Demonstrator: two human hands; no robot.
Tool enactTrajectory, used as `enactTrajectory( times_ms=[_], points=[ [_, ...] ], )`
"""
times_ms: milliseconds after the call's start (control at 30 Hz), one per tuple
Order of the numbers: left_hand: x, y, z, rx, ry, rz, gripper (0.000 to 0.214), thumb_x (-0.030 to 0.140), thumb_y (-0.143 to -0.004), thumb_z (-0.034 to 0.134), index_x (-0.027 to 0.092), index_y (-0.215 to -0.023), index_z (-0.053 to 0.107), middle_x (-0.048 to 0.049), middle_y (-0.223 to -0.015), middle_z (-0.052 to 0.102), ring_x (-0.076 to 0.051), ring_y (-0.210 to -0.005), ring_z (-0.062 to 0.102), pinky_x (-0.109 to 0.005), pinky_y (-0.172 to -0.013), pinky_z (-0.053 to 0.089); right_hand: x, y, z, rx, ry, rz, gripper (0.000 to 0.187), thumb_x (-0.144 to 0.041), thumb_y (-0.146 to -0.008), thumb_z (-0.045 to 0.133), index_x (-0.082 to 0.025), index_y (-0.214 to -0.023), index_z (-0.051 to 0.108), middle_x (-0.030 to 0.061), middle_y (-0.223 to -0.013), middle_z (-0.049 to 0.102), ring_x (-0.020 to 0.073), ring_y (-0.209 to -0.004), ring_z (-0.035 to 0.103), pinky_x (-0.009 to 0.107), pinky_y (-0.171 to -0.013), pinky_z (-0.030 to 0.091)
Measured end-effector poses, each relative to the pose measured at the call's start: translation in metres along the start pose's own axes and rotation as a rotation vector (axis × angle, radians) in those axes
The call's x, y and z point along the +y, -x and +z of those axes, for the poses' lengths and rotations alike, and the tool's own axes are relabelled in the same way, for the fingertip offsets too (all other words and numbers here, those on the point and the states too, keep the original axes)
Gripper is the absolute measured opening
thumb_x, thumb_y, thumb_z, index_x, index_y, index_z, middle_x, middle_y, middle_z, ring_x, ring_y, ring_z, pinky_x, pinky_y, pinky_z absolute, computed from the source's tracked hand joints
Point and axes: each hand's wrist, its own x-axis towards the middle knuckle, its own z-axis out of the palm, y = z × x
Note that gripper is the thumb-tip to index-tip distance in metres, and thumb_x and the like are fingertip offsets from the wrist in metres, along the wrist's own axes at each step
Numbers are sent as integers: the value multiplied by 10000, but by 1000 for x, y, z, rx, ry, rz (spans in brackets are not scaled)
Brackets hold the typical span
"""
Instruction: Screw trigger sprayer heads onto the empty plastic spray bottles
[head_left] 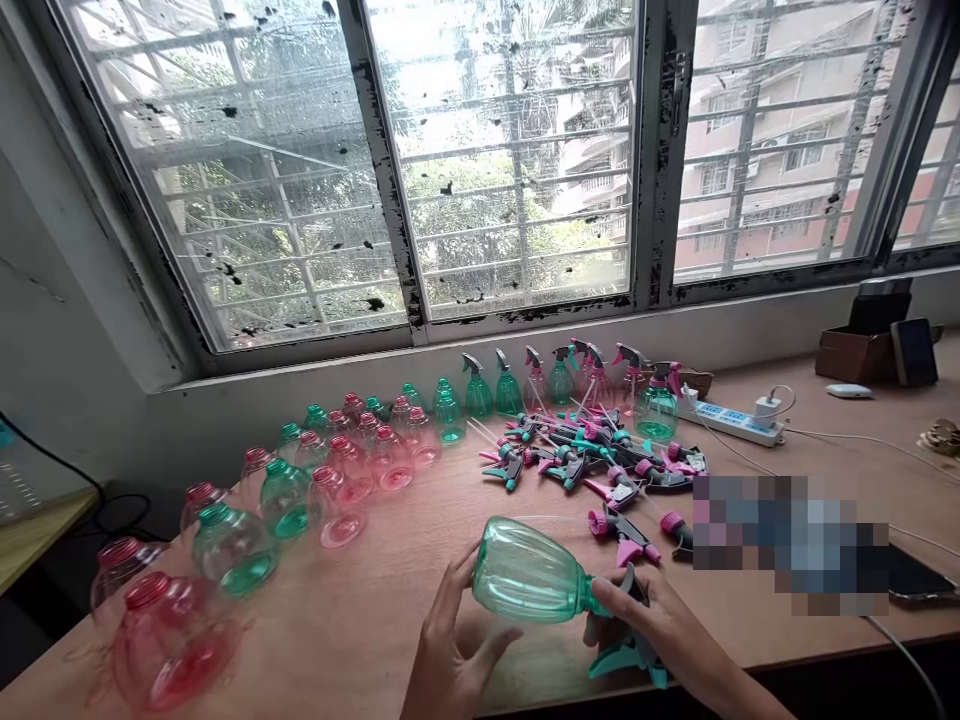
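Note:
A clear green spray bottle (529,572) lies tilted sideways above the front of the table, its base to the left. My right hand (652,625) is closed around its neck end, gripping the grey and teal trigger sprayer head (626,655) at the bottle's mouth. Beside the base is my left hand (457,635), fingers apart, thumb below the bottle; its fingertips reach the base edge, though whether they press on it is unclear. Just beyond the bottle, loose pink and grey trigger sprayer heads (622,530) lie in a pile with teal ones (570,468).
Open red bottles (176,640) and green bottles (236,550) stand in rows at left. Several bottles fitted with sprayers (506,390) line the wall under the window. A white power strip (735,420), cables, a phone (919,578) and a brown box (847,355) occupy the right side.

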Motion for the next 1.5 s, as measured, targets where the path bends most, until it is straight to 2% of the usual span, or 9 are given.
enactTrajectory(
  times_ms=[300,400,533,667,933,1133,1267,1367,1500],
  points=[
    [-1,2,-1,31,61,42,353,401,-915,636,319,-1257,660,-71,-1429,595,-301,-1364,505,-448,-1136,419,-6,5,1,-29,-207,114,578,-685,-819,635,-126,-681,693,100,-593,759,199,-542,692,259,-539,503],
    [-2,4,3,80,76,35,429,425,-851,718,331,-1262,643,-63,-1383,629,-308,-1323,543,-448,-1140,414,-5,9,6,-56,-241,128,540,-662,-817,660,-129,-736,694,92,-625,761,212,-602,710,272,-586,526],
    [-2,7,2,38,120,3,647,568,-750,764,262,-1295,595,-122,-1337,653,-369,-1292,562,-528,-1155,375,-8,15,10,8,-27,12,439,-584,-822,705,-148,-809,743,68,-763,772,248,-744,708,298,-678,545],
    [-1,5,-4,23,165,11,527,551,-834,689,254,-1264,621,-127,-1448,572,-369,-1373,487,-523,-1153,379,-19,20,8,65,252,-106,314,-506,-795,765,-201,-869,772,12,-787,756,236,-748,676,274,-679,511],
    [-5,7,-2,17,159,97,422,403,-857,727,344,-1264,630,-65,-1464,563,-336,-1380,487,-485,-1120,432,-21,22,6,-123,-343,218,457,-625,-824,670,-179,-738,630,68,-637,761,205,-600,697,273,-597,520],
    [-9,14,3,-24,291,-13,907,736,-614,766,290,-1360,507,-128,-1502,515,-413,-1381,458,-535,-1174,343,-17,26,5,129,350,-221,232,-439,-806,774,-231,-906,756,64,-822,803,272,-750,725,320,-682,546],
    [4,11,-2,-37,437,-95,907,776,-708,651,322,-1444,379,-118,-1514,496,-381,-1309,531,-453,-999,531,-22,26,9,59,510,-531,275,-253,-790,806,-288,-1059,763,65,-954,815,303,-894,735,377,-897,541],
    [15,12,-4,-51,370,-120,703,679,-782,659,330,-1365,481,-86,-1391,594,-335,-1120,642,-388,-877,578,-22,25,12,50,397,-367,250,-347,-780,811,-279,-1017,774,56,-915,808,295,-839,734,329,-772,566],
    [19,17,5,68,282,8,584,641,-797,670,335,-1272,521,-75,-1291,598,-335,-1178,583,-425,-990,514,-23,27,14,-4,148,-75,319,-505,-780,772,-222,-928,760,24,-798,749,246,-743,691,269,-645,534]
  ],
)
